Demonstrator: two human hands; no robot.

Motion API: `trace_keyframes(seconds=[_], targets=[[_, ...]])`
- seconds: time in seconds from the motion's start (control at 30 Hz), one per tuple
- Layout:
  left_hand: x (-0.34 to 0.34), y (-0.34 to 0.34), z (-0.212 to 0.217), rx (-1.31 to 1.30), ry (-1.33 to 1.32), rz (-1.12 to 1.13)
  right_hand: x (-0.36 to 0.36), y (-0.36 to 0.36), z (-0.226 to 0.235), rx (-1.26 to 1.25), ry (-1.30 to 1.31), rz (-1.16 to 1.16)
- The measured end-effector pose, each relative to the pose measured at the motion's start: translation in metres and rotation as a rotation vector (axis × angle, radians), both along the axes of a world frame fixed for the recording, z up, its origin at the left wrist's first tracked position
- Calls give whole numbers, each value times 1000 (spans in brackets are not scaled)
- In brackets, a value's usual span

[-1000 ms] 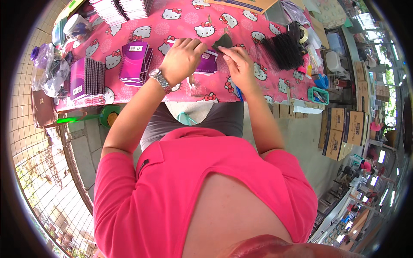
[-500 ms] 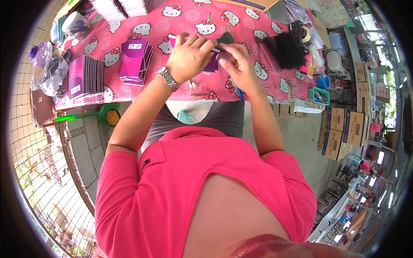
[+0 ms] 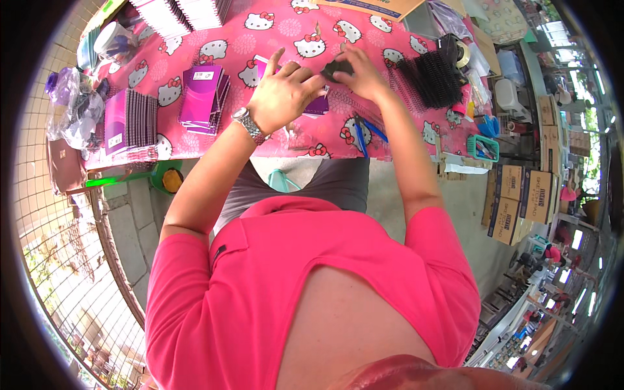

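Apparently midway, the left hand pressed open-fingered on a purple notebook while the right hand pinched a black binding coil above it; bound notebooks lay leftward, loose coils waited rightward.

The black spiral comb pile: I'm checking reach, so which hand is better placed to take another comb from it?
Probably the right hand: it lies nearer the black spiral comb pile at table right. The left hand rests on the purple notebook, farther away.

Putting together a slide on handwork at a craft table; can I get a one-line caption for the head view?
Both hands, left hand and right hand, work a purple notebook over a pink tablecloth.
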State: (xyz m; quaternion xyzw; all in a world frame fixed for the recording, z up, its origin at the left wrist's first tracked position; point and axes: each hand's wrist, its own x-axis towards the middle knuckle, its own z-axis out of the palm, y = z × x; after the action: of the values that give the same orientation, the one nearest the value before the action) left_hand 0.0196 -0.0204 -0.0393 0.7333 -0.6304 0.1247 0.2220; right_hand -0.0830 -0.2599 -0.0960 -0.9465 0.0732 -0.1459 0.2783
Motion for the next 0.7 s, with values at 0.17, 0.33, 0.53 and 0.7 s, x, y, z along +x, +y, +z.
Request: trace_keyframes(seconds=[0.17, 0.33, 0.53, 0.7], targets=[[-1, 10, 1, -50, 20, 195, 9, -7, -21, -130, 158, 18], [10, 14, -3, -23, 142, 85, -25, 35, 61, 1190, -62, 430], [4, 3, 4, -114, 212, 80, -45, 39, 72, 1236, -32, 324], [8, 2, 1, -122, 210, 23, -40, 39, 73, 1176, 14, 425]])
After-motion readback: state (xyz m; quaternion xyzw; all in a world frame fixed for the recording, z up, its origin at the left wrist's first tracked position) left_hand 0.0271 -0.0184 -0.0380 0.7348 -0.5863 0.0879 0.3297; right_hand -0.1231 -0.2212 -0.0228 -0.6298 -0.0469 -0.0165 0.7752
